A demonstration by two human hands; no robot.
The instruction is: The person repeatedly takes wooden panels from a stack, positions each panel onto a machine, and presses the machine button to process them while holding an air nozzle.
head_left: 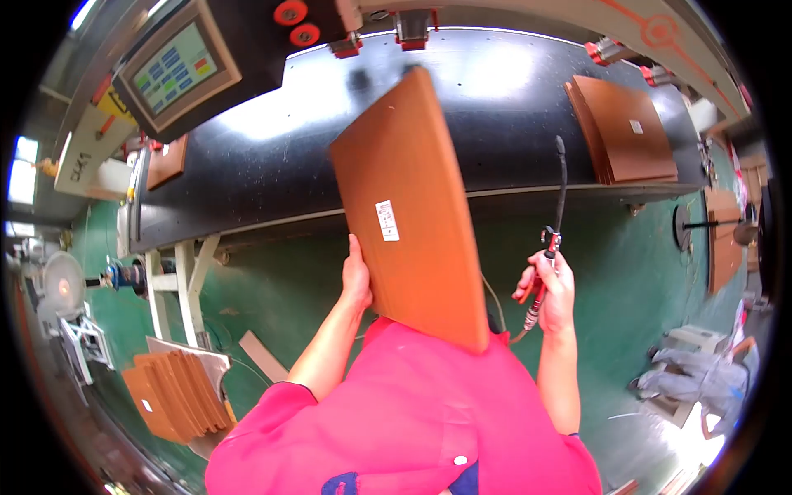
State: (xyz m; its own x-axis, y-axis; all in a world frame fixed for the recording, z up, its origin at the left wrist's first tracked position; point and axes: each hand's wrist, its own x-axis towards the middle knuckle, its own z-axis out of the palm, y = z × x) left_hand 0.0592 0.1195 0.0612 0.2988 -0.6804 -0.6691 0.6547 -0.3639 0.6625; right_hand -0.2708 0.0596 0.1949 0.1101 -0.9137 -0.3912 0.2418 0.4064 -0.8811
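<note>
My left hand [357, 276] grips the left edge of a brown panel [412, 272], which stands tilted upright in front of my body. A white label [387, 220] with handwriting is stuck on its face. The panel's bottom edge is at my red shirt, and its top reaches over the black table [280, 177]. Off to the right, my right hand [551, 285] is closed around an air blow gun [549, 252] with a red trigger. The gun's long dark nozzle points up toward the table, and a hose runs from its lower end.
Stacked brown panels [631, 132] lie on the table's right end. Another panel [167, 162] is at the left end. A control screen [175, 72] hangs at upper left. More panels [177, 396] are piled at lower left. A pedestal fan [701, 224] stands at right.
</note>
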